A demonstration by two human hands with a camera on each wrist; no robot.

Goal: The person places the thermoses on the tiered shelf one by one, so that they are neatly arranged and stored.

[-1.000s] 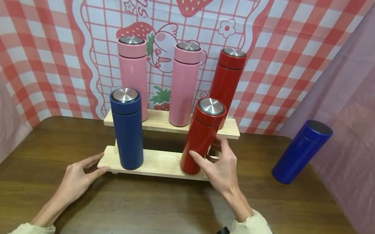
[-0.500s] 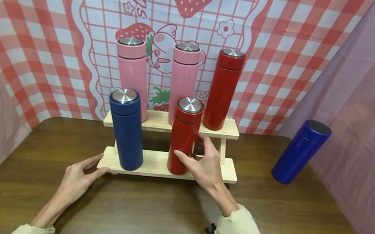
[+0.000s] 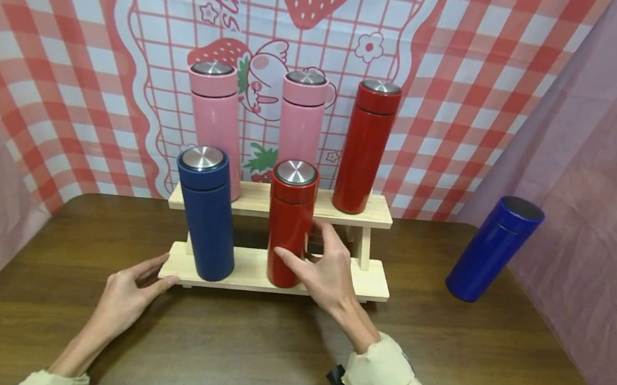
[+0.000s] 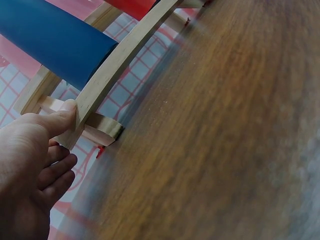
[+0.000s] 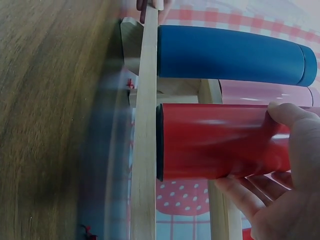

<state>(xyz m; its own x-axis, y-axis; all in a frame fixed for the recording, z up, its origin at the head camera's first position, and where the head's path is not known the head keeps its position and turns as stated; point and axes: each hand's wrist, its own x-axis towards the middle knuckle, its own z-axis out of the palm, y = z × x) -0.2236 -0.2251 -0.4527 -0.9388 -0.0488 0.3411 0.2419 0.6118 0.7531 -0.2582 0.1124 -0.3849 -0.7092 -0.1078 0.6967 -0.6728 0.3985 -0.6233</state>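
Note:
My right hand [image 3: 327,277] grips a red thermos bottle [image 3: 288,230] low on its body, thumb at the front and fingers behind. The bottle stands upright at the middle of the lower shelf of a two-tier wooden rack [image 3: 247,264]. In the right wrist view its base sits right at the shelf. My left hand [image 3: 128,298] pinches the left end of that lower shelf, its thumb [image 4: 62,117] on the front edge. Close to the left hand, a dark blue thermos [image 3: 208,223] stands on the same shelf.
Two pink thermoses [image 3: 217,116] and another red thermos [image 3: 365,154] stand on the upper shelf. A brighter blue thermos [image 3: 491,254] stands on the wooden table [image 3: 231,363] at the right. Behind hangs a red checked cloth [image 3: 471,97].
My right hand has moved the red thermos leftward along the lower shelf, from its right part to the middle. My left hand has kept its place on the shelf end.

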